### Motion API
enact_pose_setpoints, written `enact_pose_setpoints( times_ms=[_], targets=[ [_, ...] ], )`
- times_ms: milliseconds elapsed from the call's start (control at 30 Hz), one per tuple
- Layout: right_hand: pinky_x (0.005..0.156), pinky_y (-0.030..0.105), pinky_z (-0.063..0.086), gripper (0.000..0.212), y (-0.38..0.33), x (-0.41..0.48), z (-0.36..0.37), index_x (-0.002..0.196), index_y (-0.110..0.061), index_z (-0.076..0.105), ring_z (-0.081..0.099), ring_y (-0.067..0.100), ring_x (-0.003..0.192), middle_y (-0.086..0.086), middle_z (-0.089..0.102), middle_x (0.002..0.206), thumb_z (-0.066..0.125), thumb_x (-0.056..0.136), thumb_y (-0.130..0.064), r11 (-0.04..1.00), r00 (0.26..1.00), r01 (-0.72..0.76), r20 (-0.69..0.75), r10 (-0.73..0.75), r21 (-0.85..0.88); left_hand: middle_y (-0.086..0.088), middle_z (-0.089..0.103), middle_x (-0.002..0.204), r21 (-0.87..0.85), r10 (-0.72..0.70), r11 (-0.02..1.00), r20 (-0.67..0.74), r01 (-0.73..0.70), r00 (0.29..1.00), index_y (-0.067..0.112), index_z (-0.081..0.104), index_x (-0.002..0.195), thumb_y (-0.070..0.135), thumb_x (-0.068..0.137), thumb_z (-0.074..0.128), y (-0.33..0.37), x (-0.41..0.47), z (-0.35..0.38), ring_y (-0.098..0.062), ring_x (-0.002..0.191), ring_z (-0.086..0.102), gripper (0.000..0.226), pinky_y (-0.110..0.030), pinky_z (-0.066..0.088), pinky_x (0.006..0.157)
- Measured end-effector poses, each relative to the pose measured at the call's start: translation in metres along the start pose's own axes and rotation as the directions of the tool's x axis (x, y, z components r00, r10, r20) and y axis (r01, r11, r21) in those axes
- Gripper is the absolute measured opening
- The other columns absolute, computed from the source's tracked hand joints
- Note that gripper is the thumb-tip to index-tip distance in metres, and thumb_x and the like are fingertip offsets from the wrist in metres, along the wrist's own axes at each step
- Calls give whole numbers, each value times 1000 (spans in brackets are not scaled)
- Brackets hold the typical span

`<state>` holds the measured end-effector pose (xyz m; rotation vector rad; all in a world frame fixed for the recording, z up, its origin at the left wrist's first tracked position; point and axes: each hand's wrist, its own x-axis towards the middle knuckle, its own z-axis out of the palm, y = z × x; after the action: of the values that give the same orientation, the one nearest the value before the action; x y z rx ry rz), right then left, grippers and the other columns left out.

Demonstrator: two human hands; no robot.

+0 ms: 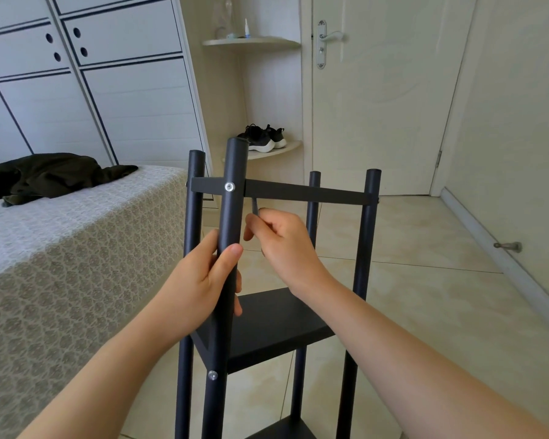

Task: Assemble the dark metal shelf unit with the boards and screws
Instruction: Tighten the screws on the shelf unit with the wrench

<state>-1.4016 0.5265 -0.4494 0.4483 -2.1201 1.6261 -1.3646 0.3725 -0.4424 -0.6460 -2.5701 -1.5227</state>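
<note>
The dark metal shelf unit (pixel 366 236) stands upright on the tiled floor in front of me, with several round posts. A top board (pixel 305 193) spans the posts edge-on, and a silver screw (pixel 229 186) sits in the nearest post (pixel 233 166). Lower down a black board (pixel 276 324) is fixed, with another screw (pixel 213 375) in the same post. My left hand (pixel 203 280) grips the nearest post below the top board. My right hand (pixel 279 239) pinches a thin grey tool (pixel 254 205), apparently a hex key, just under the top board.
A bed with a patterned cover (pixel 61 248) lies close on the left, dark clothing (pixel 54 175) on it. A white wardrobe (pixel 92 83) stands behind. Corner shelves hold black shoes (pixel 263 137). A closed door (pixel 384 90) and a floor doorstop (pixel 509 246) are on the right.
</note>
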Motion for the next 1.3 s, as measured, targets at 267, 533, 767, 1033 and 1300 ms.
enact_pose_setpoints(
  times_ms=[267,533,767,1033,1300],
  targets=[
    [63,39,50,31,11,5,26,78,-2,63,55,21,61,11,59,66,53,101,-19,996,993,70,-102,-65,54,-11,69,75,33,3,999,-21,-2,1000,12,47,92,49,90,41,-4,3,-2,-28,55,71,38,-29,57,55],
    [62,47,49,38,14,14,45,63,-7,50,51,32,61,11,51,58,54,100,-17,994,973,72,-224,-53,76,-9,69,72,46,15,999,-15,-14,1000,15,47,91,49,91,41,-7,2,-5,-27,55,71,34,-16,47,48],
    [60,48,47,40,19,15,46,63,-6,49,48,33,59,15,50,59,52,100,-20,992,960,114,-264,-95,56,-11,69,74,39,13,999,-15,-12,1000,10,46,91,49,90,41,-7,4,-6,-28,56,71,38,-16,47,48],
    [54,18,38,34,26,11,19,71,-13,60,47,8,52,-10,45,53,53,101,-29,984,986,81,-133,-102,-156,-13,69,76,29,28,999,2,-28,1000,6,45,92,49,91,40,-5,5,-4,-27,57,71,42,-17,48,49],
    [52,13,39,21,27,-19,-49,98,-12,75,50,1,51,-10,57,61,56,99,-22,950,997,-67,6,73,-305,-6,69,74,2,26,1000,-7,-26,1000,11,46,92,56,87,42,-6,14,5,-28,56,71,45,-22,53,51]
  ],
)
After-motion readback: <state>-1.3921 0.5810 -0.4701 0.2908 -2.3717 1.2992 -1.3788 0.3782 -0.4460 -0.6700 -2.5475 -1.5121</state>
